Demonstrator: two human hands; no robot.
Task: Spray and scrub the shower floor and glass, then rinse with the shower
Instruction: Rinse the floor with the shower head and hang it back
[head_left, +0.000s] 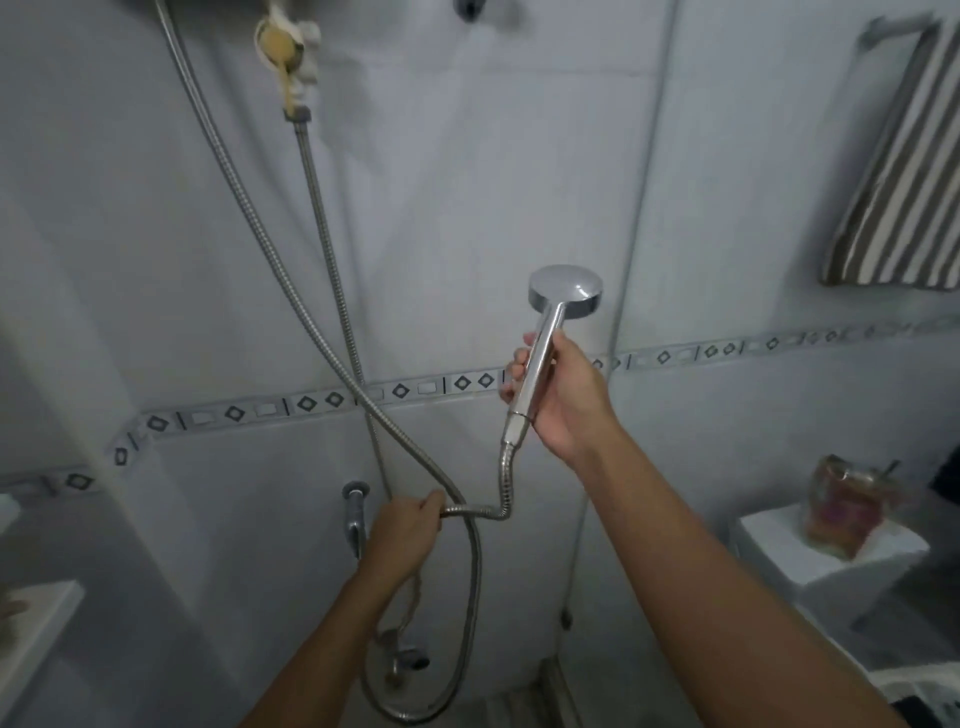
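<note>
Shower head (565, 286) points up-right, handle gripped by right hand (563, 397); left hand (402, 530) grips hose (470, 512).

Shower head (565, 286) face: turned away, nozzles hidden.
Hose (475, 512), upper left of Shower head: cut off by top edge.
Striped towel (898, 156), upper right of Shower head: blurred, cut by right edge.
Jar (852, 509), lower right of Shower head: blurred, contents unclear.
</note>
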